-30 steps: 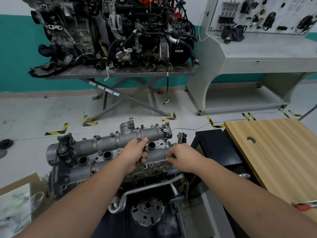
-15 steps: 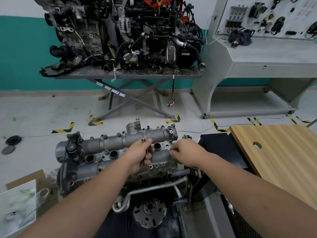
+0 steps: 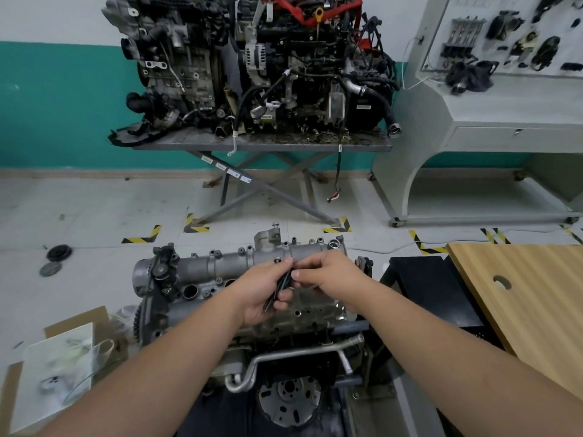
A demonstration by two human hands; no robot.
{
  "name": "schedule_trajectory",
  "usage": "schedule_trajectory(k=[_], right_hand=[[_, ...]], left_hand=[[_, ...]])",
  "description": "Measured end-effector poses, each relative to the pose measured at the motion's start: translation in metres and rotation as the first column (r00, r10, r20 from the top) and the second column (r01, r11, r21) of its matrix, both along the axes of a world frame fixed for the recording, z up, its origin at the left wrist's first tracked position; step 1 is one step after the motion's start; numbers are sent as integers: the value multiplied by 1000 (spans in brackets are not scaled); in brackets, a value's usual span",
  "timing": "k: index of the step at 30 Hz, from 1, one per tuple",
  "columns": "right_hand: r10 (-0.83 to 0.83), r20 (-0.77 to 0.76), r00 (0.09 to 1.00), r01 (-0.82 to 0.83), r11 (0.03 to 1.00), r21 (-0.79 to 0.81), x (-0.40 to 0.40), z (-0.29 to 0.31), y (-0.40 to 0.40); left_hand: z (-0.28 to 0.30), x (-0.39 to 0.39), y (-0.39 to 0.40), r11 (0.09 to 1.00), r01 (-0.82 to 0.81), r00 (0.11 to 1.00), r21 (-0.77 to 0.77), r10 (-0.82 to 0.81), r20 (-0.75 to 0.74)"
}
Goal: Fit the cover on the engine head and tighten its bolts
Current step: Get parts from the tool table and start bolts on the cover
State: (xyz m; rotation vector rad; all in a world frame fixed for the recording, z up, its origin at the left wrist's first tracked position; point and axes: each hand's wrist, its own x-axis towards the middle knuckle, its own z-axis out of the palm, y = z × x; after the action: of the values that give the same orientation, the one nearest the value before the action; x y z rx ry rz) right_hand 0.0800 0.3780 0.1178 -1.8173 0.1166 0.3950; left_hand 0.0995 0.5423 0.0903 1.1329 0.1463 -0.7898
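The grey aluminium cover (image 3: 233, 263) lies on the engine head (image 3: 303, 323) in the lower middle of the head view, with round plug holes and small bolt bosses along it. Over its right half my left hand (image 3: 262, 294) grips a bundle of dark long bolts (image 3: 281, 287) that slant up to the right. My right hand (image 3: 328, 275) meets it from the right and pinches the upper end of one bolt with thumb and fingertips. Both hands hide the cover's middle right part.
A wooden tabletop (image 3: 523, 310) with a round hole lies at right, with a black stand (image 3: 426, 288) beside the engine. A cardboard box with a plastic bag (image 3: 60, 367) sits at lower left. Beyond stand a second engine on a scissor table (image 3: 262, 143) and a grey display bench (image 3: 473, 121).
My right hand has come off the cover's right side and moved left to the bolts in my left hand. The left hand lifted slightly. The camera tilted up a little.
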Motion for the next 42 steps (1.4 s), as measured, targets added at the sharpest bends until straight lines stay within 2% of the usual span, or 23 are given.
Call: schedule_trajectory(k=[9, 18, 20, 23, 28, 33, 38, 42], right_hand=[[-101, 40, 994, 105, 984, -145, -2, -11, 15], [-244, 152, 958, 248, 969, -8, -4, -4, 8], [-241, 219, 946, 258, 965, -54, -4, -3, 0], [-96, 317, 943, 192, 938, -289, -9, -6, -10], [180, 332, 926, 25, 849, -528, -25, -17, -6], [294, 390, 873, 5, 793, -609, -29, -25, 0], [539, 359, 762, -134, 673, -727, -29, -32, 3], [545, 276, 792, -214, 670, -711, -29, -42, 3]], left_hand=[[-6, -12, -7, 978, -49, 988, 201, 17, 156], [-20, -3, 5, 962, -120, 987, 246, 88, 137], [-26, -1, 11, 960, -148, 985, 238, 122, 123], [-34, 1, 20, 949, -207, 978, 237, 191, 89], [-41, 3, 31, 942, -283, 958, 183, 286, 9], [-46, 3, 38, 942, -296, 953, 156, 301, -11], [-47, 4, 40, 950, -280, 958, 140, 286, -22], [-47, 3, 42, 951, -289, 954, 108, 295, -50]])
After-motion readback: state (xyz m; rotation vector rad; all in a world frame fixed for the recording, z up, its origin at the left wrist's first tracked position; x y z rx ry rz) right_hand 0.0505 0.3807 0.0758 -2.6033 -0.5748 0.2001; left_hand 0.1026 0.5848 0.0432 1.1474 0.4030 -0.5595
